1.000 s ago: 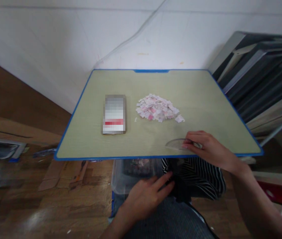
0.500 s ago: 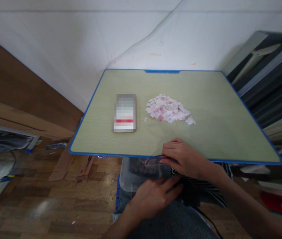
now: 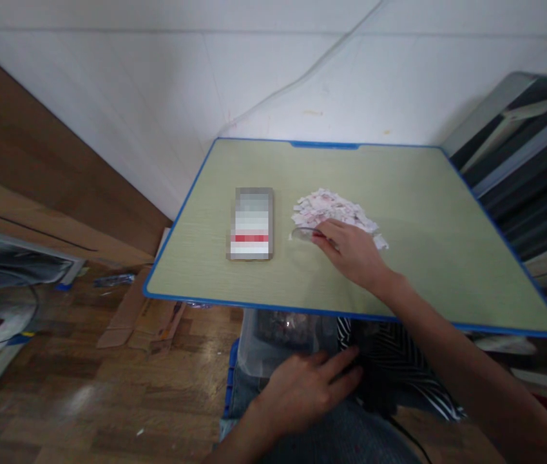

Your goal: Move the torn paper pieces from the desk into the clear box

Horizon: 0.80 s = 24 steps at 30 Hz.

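My right hand (image 3: pixel 354 252) is over the table (image 3: pixel 408 187), at the near side of a heap of torn whitish-pink paper scraps (image 3: pixel 328 205). Its fingers pinch a small clear piece with a thin, dark curved edge (image 3: pixel 303 232); its exact kind is unclear. A few scraps lie loose at the heap's right end. Below the table edge, my left hand (image 3: pixel 305 385) rests over my lap with its fingers stretched out, beside a clear plastic tub (image 3: pixel 250 351) with dark contents that I cannot make out.
Left of the scraps lies a phone-shaped object (image 3: pixel 252 225), its face blurred. A blue rim borders the table, which stands against a white wall (image 3: pixel 157 84). Dark flat panels (image 3: pixel 534 161) lean at the right. Flattened cardboard (image 3: pixel 142 316) lies on the wooden floor.
My right hand has moved from the table's near edge forward to the paper scraps, carrying the clear piece. My left hand stays low over my lap. The view has shifted slightly.
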Available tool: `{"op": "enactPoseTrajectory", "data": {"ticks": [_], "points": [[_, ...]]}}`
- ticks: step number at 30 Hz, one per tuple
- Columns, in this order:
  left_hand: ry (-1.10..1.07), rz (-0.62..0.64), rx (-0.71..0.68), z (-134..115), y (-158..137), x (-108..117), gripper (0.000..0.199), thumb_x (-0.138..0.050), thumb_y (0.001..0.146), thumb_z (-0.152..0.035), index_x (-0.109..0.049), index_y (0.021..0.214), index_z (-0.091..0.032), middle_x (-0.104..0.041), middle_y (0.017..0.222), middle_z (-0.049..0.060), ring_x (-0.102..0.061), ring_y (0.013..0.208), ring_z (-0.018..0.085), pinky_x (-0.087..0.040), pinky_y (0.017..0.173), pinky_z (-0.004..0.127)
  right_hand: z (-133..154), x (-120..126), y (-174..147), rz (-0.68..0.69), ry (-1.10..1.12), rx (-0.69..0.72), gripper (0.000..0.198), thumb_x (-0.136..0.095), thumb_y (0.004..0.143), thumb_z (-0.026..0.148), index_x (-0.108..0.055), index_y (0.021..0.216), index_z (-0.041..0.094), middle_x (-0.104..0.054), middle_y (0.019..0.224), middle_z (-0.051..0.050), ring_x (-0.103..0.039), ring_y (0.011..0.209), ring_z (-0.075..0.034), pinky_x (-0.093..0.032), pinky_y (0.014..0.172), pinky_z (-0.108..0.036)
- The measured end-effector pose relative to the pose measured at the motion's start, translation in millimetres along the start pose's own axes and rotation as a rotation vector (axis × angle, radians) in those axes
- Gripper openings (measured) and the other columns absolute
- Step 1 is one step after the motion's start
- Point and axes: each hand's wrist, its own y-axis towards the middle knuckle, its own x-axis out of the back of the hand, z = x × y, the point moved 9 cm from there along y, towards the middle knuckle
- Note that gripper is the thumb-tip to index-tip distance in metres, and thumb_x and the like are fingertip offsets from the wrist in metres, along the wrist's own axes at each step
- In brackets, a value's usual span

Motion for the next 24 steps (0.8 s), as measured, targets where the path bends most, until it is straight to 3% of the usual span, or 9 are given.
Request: {"op": "enactPoseTrajectory", "data": {"ticks": [4,8,15,20,24], "points": [[-0.002,0.002,-0.001,0.9,0.1,0.0,0.034,-0.028,0.09,-0.021,-0.036,0.124,-0.02,-0.031,0.137,0.002,-0.054,0.091,0.018,-0.052,0.06,0.029,-1.1,-6.9,8.6,0.027,-0.003,-0.001,0.02,-0.04,0.088,0.028,-0.055,0.082,0.016,-0.061,0.085,-0.005,-0.055,0.073,-0.017,-0.032,0.057,-0.025],[-0.003,0.003,-0.006,1.4,0.3,-0.1,0.034,-0.028,0.091,-0.02,-0.037,0.123,-0.02,-0.031,0.137,0.003,-0.054,0.092,0.018,-0.052,0.063,0.029,-9.4,-4.8,-4.1,0.043,0.046,0.039,0.02,-0.039,0.088,0.026,-0.054,0.081,0.015,-0.06,0.083,-0.007,-0.055,0.074,-0.017,-0.034,0.06,-0.026],[0.011,0.009,-0.022,0.6,0.1,-1.3,0.035,-0.03,0.09,-0.018,-0.037,0.124,-0.018,-0.032,0.136,0.005,-0.053,0.094,0.018,-0.051,0.063,0.028,-47.1,18.6,-74.4,0.122,0.271,0.041,0.019,-0.039,0.087,0.027,-0.051,0.077,0.017,-0.056,0.072,-0.004,-0.052,0.067,-0.014,-0.038,0.061,-0.025],[0.013,0.021,-0.019,1.0,1.0,-2.2,0.036,-0.032,0.089,-0.016,-0.036,0.124,-0.017,-0.032,0.136,0.006,-0.054,0.091,0.018,-0.051,0.063,0.03,-73.9,33.0,-124.9,0.244,0.354,-0.067,0.019,-0.041,0.086,0.029,-0.051,0.074,0.019,-0.054,0.067,-0.002,-0.053,0.063,-0.013,-0.039,0.058,-0.024],[0.003,0.068,-0.008,2.0,1.3,-5.7,0.038,-0.034,0.088,-0.014,-0.034,0.126,-0.018,-0.03,0.138,0.006,-0.053,0.097,0.018,-0.051,0.066,0.031,-84.4,33.3,-147.0,0.373,0.399,-0.131,0.023,-0.039,0.088,0.029,-0.049,0.07,0.019,-0.052,0.065,-0.001,-0.051,0.061,-0.012,-0.038,0.058,-0.025]]}}
